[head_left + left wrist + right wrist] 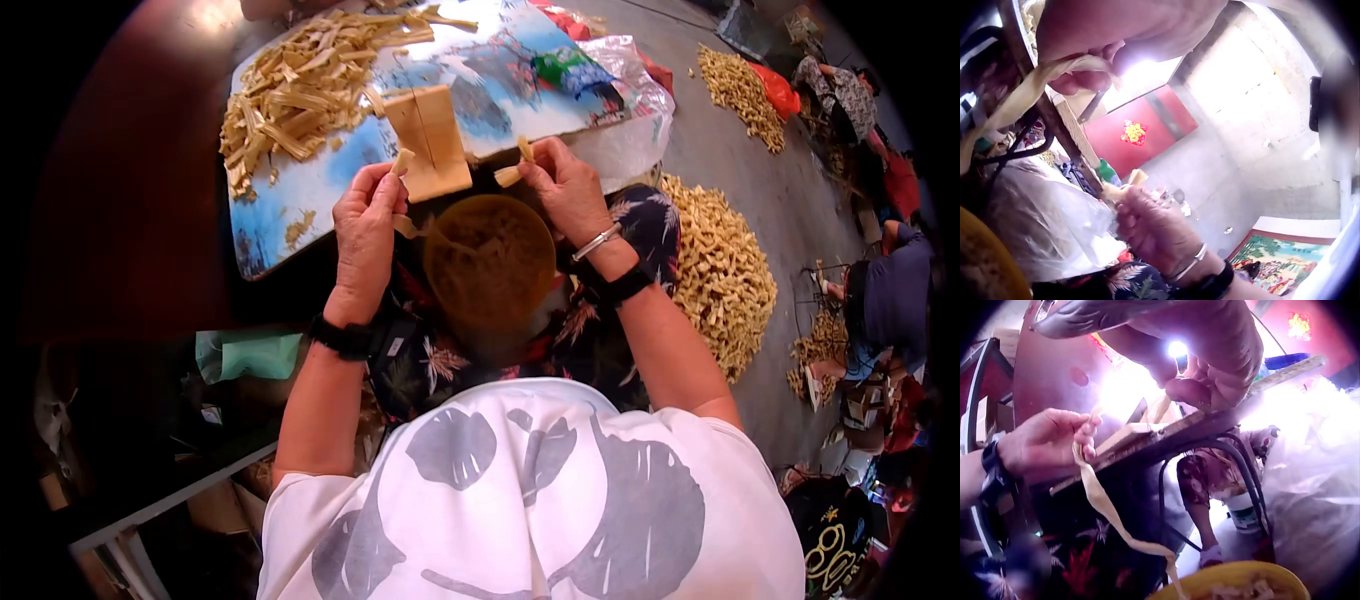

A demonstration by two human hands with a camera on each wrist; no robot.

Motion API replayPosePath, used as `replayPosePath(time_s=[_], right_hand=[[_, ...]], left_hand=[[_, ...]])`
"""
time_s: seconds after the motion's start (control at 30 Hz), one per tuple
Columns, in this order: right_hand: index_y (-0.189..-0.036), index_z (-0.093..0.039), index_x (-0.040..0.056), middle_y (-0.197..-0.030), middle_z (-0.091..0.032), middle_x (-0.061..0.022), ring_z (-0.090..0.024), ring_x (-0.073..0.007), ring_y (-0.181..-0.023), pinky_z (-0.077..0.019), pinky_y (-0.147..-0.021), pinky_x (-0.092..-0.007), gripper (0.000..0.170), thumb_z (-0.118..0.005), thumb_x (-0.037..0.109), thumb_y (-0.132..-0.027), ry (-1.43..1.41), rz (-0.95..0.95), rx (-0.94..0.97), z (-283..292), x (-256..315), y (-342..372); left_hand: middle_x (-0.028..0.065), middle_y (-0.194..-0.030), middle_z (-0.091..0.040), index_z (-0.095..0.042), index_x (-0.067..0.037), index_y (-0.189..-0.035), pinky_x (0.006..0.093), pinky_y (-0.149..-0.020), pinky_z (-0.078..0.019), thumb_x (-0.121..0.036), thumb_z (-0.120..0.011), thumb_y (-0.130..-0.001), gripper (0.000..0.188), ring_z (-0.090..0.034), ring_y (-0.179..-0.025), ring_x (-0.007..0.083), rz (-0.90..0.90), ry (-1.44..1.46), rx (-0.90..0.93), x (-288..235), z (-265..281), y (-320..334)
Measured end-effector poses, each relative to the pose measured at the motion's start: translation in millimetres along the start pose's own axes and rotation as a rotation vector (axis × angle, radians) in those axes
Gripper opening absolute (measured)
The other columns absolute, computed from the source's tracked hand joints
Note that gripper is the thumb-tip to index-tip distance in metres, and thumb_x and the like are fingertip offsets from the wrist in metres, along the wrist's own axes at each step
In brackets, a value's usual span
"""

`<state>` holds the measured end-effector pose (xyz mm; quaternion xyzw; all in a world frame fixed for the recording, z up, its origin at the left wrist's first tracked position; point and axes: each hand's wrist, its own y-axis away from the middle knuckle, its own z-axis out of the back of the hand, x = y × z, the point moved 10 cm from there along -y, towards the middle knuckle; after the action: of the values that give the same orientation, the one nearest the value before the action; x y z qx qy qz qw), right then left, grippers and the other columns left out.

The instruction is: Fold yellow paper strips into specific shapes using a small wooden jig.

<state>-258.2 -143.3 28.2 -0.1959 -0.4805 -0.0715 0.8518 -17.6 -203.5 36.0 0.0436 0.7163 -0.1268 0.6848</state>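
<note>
In the head view my left hand [365,230] pinches a pale yellow flat strip [402,162] between thumb and fingertips. The right wrist view shows a long tail of this strip [1105,509] hanging down to a yellow bowl [1282,570]. To the right, my right hand [574,192] pinches a short folded piece [508,177] of the same material. An upright wooden stand [428,120] with a flat base is at the table's edge, between and just beyond the hands. Below the hands, the bowl holds several pale pieces.
A heap of loose strips [300,90] lies on the painted blue-and-white tabletop [520,115]. A green packet [572,72] and clear plastic [630,140] are at its right. Big piles of small knotted pieces [725,280] cover the floor; other people [890,290] sit farther right.
</note>
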Motion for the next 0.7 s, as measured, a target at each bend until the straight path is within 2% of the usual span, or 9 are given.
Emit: replayPosePath(time_s=[0.17,0.2,0.23,0.3,0.37,0.4,0.53,0.63,0.7], right_hand=[[-0.105,-0.064,0.0,-0.086,-0.07,-0.0162,-0.068,-0.0327,-0.077,-0.0533,-0.071,-0.0385,0.04,-0.07,0.035,-0.086,0.241,-0.065,0.263,-27.1,-32.0,51.3],[-0.117,-0.063,0.0014,-0.094,-0.071,-0.0169,-0.07,-0.0293,-0.083,-0.0541,-0.074,-0.036,0.052,-0.073,0.041,-0.084,0.165,-0.105,0.335,-37.1,-21.4,59.5],[-0.117,-0.063,0.0023,-0.1,-0.069,-0.0168,-0.068,-0.0298,-0.088,-0.0529,-0.079,-0.0348,0.046,-0.069,0.037,-0.088,0.04,-0.02,0.351,-46.4,-2.9,67.2],[-0.115,-0.065,0.0035,-0.104,-0.066,-0.0153,-0.065,-0.027,-0.095,-0.0507,-0.084,-0.0337,0.036,-0.062,0.032,-0.094,-0.047,0.176,0.277,-55.6,23.8,81.9],[-0.11,-0.067,0.0035,-0.102,-0.064,-0.0131,-0.063,-0.024,-0.098,-0.0487,-0.087,-0.0331,0.029,-0.057,0.028,-0.097,-0.185,0.005,0.186,-50.7,29.7,89.9],[-0.099,-0.068,0.0019,-0.097,-0.063,-0.0154,-0.062,-0.0293,-0.088,-0.0502,-0.077,-0.0364,0.021,-0.058,0.02,-0.096,-0.217,0.051,0.063,-41.6,34.4,90.7],[-0.095,-0.066,0.0021,-0.083,-0.064,-0.0145,-0.065,-0.0317,-0.075,-0.051,-0.066,-0.0364,0.015,-0.061,0.016,-0.093,-0.229,0.073,0.062,-26.6,42.9,99.7],[-0.095,-0.065,0.0029,-0.083,-0.064,-0.0151,-0.065,-0.0335,-0.077,-0.0508,-0.067,-0.037,0.016,-0.062,0.018,-0.093,-0.181,0.168,0.206,-33.5,64.7,123.1],[-0.094,-0.063,0.0033,-0.084,-0.063,-0.0154,-0.064,-0.0355,-0.078,-0.0508,-0.068,-0.0371,0.015,-0.061,0.018,-0.092,-0.232,0.15,0.284,-40.6,65.5,136.8]], left_hand=[[-0.0004,-0.088,-0.065,-0.064,-0.002,-0.099,0.0217,-0.079,-0.0471,-0.005,-0.061,-0.095,0.006,-0.06,-0.083,0.007,0.108,0.076,0.055,25.6,-34.0,57.7],[-0.0015,-0.088,-0.065,-0.065,-0.002,-0.099,0.021,-0.079,-0.0463,-0.003,-0.061,-0.095,0.006,-0.059,-0.081,0.0069,0.131,0.042,0.055,39.1,-37.3,64.8],[-0.001,-0.09,-0.064,-0.066,-0.001,-0.099,0.0214,-0.078,-0.0459,-0.002,-0.063,-0.092,0.008,-0.058,-0.083,0.0079,0.189,0.145,0.049,49.6,-43.7,73.3],[0.0005,-0.093,-0.063,-0.067,-0.001,-0.099,0.0231,-0.079,-0.0467,-0.002,-0.065,-0.089,0.011,-0.058,-0.088,0.0091,0.06,0.019,0.079,48.0,-54.3,82.7],[0.0015,-0.097,-0.062,-0.067,0.0,-0.099,0.0244,-0.079,-0.0476,-0.003,-0.069,-0.085,0.014,-0.059,-0.091,0.0115,-0.049,-0.082,0.087,47.5,-60.8,92.2],[0.0023,-0.094,-0.063,-0.067,-0.001,-0.101,0.0265,-0.081,-0.0489,-0.008,-0.067,-0.089,0.014,-0.061,-0.089,0.0143,-0.085,-0.161,0.032,34.7,-58.4,97.6],[0.0045,-0.09,-0.064,-0.064,-0.004,-0.103,0.0291,-0.077,-0.0538,-0.024,-0.063,-0.096,0.021,-0.063,-0.085,0.0129,0.673,0.325,-0.022,98.1,-36.6,122.3],[0.0046,-0.09,-0.064,-0.063,-0.003,-0.103,0.0283,-0.074,-0.0542,-0.021,-0.062,-0.096,0.019,-0.063,-0.082,0.013,0.917,0.617,0.093,90.8,-59.6,139.4],[0.0054,-0.091,-0.064,-0.06,-0.001,-0.104,0.0271,-0.071,-0.0546,-0.013,-0.06,-0.096,0.014,-0.063,-0.08,0.0127,0.759,0.655,0.148,93.4,-64.5,131.0]])
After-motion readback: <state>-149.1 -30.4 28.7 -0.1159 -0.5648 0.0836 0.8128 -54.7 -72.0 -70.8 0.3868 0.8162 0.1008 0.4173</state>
